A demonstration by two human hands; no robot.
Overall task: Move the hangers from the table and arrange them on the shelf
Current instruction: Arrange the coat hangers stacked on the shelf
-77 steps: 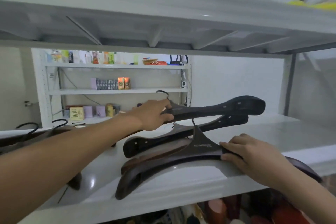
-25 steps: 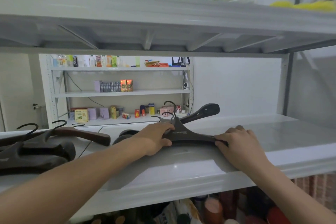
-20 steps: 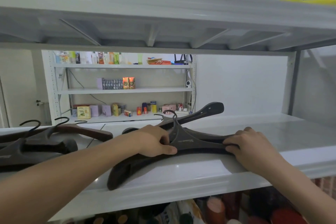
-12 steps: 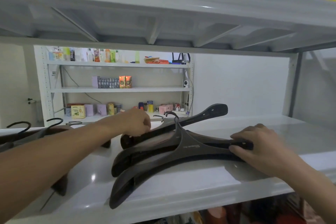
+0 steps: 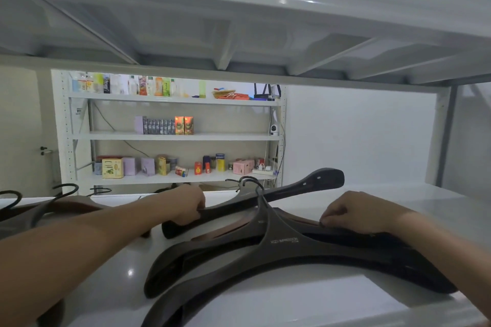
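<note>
Hangers [image 5: 287, 247] on shelf [image 5: 292, 300] | print unreadable | left hand [image 5: 186, 204] grips rear hanger [image 5: 292, 188] | right hand [image 5: 364, 211] pinches stack

Glossy white shelf [image 5: 265, 297], likely painted metal, dark matt hangers [image 5: 287, 247], smooth, black metal hooks [image 5: 249, 183]

White metal underside of an upper shelf board [image 5: 239, 21] with ribs spans the top. Behind: white back wall [image 5: 358, 135], dark upright post [image 5: 449, 135] at right. Far side of room: pale shelving rack [image 5: 172, 137] of three levels with bottles, small boxes, cartons; a small white camera [image 5: 273, 129] and cables at its right end. Beige wall [image 5: 18, 127] at left. Lighting dim, even.
</note>
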